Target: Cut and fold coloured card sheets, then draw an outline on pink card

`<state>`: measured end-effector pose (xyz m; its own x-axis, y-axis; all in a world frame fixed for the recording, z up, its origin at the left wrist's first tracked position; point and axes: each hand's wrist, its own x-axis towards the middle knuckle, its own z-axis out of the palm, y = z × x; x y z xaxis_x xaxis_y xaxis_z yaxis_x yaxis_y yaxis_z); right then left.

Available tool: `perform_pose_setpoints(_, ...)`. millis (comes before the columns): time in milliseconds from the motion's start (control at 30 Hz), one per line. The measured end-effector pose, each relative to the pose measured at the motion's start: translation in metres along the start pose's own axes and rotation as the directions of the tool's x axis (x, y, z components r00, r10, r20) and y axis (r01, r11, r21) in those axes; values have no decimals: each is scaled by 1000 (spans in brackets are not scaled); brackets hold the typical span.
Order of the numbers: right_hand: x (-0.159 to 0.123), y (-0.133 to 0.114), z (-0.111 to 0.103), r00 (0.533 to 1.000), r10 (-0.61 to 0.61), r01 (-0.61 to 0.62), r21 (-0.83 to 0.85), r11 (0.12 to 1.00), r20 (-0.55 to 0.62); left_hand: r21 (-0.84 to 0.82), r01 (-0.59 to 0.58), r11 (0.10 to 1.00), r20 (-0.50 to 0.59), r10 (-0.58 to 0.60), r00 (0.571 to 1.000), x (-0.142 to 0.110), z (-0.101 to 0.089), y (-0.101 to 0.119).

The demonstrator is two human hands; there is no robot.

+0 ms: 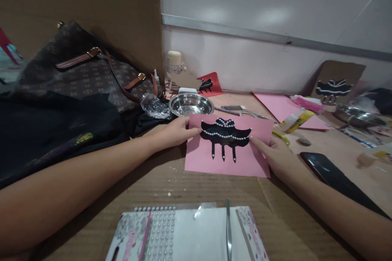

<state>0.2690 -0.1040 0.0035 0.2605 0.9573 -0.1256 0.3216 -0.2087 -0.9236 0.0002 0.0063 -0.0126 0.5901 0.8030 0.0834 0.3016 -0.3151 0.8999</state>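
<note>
A pink card (199,159) is held up in front of me, tilted slightly, by its two side edges. A black cut-out shape (226,131) with rows of white pearl beads and three pointed legs is on its face. My left hand (179,132) grips the card's left edge, thumb on the front. My right hand (272,153) pinches the right edge, its thumb beside the black shape. Below lies a sheet of pearl stickers (161,232) on a white packet. Metal tweezers (228,232) rest on that packet.
Behind the card stands a steel bowl (191,104). A patterned handbag (88,69) fills the left side. To the right are a black phone (337,175), a yellow-labelled glue bottle (297,120) and pink paper (281,108). A red card (216,83) with a similar black shape leans at the back.
</note>
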Motion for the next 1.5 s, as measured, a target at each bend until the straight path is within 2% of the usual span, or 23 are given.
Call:
perform_pose_setpoints(233, -1, -4, 2, 1000, -8, 7, -19, 1000, -27, -12, -32, 999, 4, 32, 999, 1, 1, -3)
perform_pose_setpoints(433, -2, -6, 4, 999, 36, -36, 12, 999, -12, -73, 27, 997, 22, -26, 999, 2, 1, 1)
perform_pose_setpoints(667, -4, -8, 4, 999, 49, -49, 2, 999, -19, 29, -14, 999, 19, 13, 1000, -1, 0, 3)
perform_pose_setpoints(833, -3, -5, 3, 998, 59, -58, 46, 997, -10, 36, -25, 999, 20, 24, 1000, 0, 0, 2)
perform_pose_setpoints(1000, 2, 3, 1, 999, 18, -19, 45, 999, 29, -52, 30, 998, 8, -29, 1000, -2, 0, 5)
perform_pose_setpoints(1133, 5, 7, 1, 999, 29, -29, 8, 1000, 27, -8, 39, 999, 14, -39, 999, -5, -2, 12)
perform_pose_setpoints(1200, 10, 11, 0, 996, -83, 83, -17, 996, 20, 66, 40, 997, -14, -40, 999, -7, -2, 15)
perform_pose_setpoints(1267, 14, 14, -4, 959, -278, 278, -12, 960, -56, 165, 56, 985, -62, -46, 997, -8, -2, 16)
perform_pose_setpoints(1300, 16, 16, -6, 916, -384, 383, -36, 923, -116, 199, 57, 978, -81, -41, 996, -8, -2, 16)
perform_pose_setpoints(1367, 15, 16, -10, 787, -588, 562, -177, 808, -188, 219, 31, 975, -80, -14, 997, -8, -1, 15)
perform_pose_setpoints(1400, 11, 16, -11, 722, -678, 631, -268, 728, -139, 218, 11, 976, -71, 4, 997, -8, -1, 14)
perform_pose_setpoints(1433, 7, 15, -11, 648, -761, 706, -343, 620, -42, 220, -6, 975, -63, 21, 998, -8, 0, 12)
perform_pose_setpoints(1500, -4, 13, -8, 512, -826, 826, -402, 396, 237, 250, -26, 968, -66, 44, 997, -7, 1, 10)
